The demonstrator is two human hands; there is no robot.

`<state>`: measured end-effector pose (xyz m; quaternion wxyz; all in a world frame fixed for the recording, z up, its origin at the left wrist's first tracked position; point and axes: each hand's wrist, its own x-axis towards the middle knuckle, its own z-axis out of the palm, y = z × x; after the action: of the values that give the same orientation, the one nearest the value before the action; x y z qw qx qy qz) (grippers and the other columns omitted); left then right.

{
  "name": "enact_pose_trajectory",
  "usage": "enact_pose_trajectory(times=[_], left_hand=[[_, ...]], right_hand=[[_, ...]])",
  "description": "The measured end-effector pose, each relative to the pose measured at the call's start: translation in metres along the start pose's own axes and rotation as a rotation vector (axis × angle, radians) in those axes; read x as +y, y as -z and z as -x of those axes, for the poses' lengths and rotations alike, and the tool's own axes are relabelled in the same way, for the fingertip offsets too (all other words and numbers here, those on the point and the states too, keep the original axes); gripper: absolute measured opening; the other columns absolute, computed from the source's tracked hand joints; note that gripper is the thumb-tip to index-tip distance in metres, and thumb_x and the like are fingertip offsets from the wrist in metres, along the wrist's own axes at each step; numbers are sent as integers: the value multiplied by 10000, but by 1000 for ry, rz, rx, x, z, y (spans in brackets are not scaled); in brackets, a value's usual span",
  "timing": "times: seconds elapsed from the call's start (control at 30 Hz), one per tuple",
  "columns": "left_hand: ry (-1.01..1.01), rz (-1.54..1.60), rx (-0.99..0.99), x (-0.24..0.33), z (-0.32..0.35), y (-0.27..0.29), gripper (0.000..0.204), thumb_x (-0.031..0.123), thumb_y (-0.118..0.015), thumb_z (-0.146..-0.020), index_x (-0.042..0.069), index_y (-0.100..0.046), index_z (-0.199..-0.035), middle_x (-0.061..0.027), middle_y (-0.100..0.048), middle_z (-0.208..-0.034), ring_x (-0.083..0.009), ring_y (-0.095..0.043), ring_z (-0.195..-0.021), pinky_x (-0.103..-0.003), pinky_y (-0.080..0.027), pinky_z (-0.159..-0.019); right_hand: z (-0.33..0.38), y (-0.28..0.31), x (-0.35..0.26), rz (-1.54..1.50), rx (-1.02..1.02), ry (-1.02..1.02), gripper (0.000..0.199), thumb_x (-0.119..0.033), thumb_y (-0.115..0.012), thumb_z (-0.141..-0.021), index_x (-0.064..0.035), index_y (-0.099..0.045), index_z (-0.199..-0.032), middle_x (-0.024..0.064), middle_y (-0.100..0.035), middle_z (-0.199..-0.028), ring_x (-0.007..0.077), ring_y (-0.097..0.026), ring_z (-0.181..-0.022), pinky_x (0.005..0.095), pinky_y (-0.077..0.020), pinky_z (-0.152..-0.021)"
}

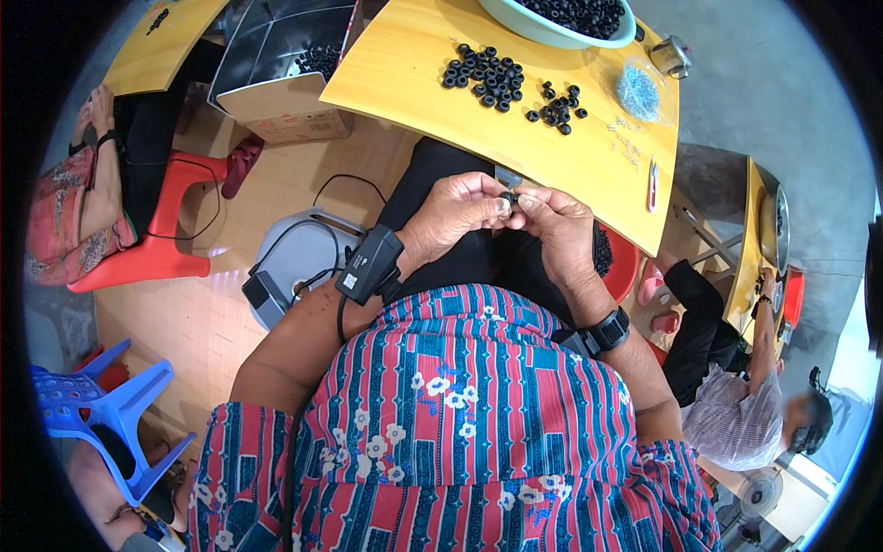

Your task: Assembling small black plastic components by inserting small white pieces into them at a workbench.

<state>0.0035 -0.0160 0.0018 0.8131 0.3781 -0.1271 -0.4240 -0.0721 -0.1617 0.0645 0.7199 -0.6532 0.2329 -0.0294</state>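
Note:
Just off the table's near edge, my left hand (457,214) and my right hand (557,228) meet with their fingertips together. Both are closed in a pinch on a small black round part (509,197), mostly covered by the fingers. On the yellow table (405,74) beyond them lie a larger pile of small black round parts with holes (485,75) and a smaller pile of the same kind (558,109). Toward the right stands a clear tub (638,90) of tiny pale bluish pieces, with a few loose small clear pieces (624,143) near it.
A pale green basin (515,20) of black parts stands at the far edge, a metal cup (671,57) to its right. Red-handled snips (652,186) lie near the right edge. A red basin (625,262) sits below, an open carton (294,106) at left. Other people sit on both sides.

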Motion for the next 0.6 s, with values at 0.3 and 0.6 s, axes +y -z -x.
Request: enact_pose_trajectory(times=[0.3,0.6], left_hand=[[28,-6,5,-1,-1,3,147,90,-621,-889,-5,-608,-1001,-43,-643,-860,-91,-598,-754,-230,-504,-695],[12,-79,9,1,1,2,224,66,-627,-879,-44,-601,-1073,-72,-650,-889,-114,-618,-791,-245,-522,-728]], right_hand=[[-8,10,7,-241,-132,-165,110,-77,-605,-890,2,-660,-944,69,-662,-831,131,-622,-732,275,-527,-707],[-9,16,13,-459,-347,-294,226,-205,-635,-886,-1,-609,-981,74,-621,-867,157,-603,-777,342,-534,-788]])
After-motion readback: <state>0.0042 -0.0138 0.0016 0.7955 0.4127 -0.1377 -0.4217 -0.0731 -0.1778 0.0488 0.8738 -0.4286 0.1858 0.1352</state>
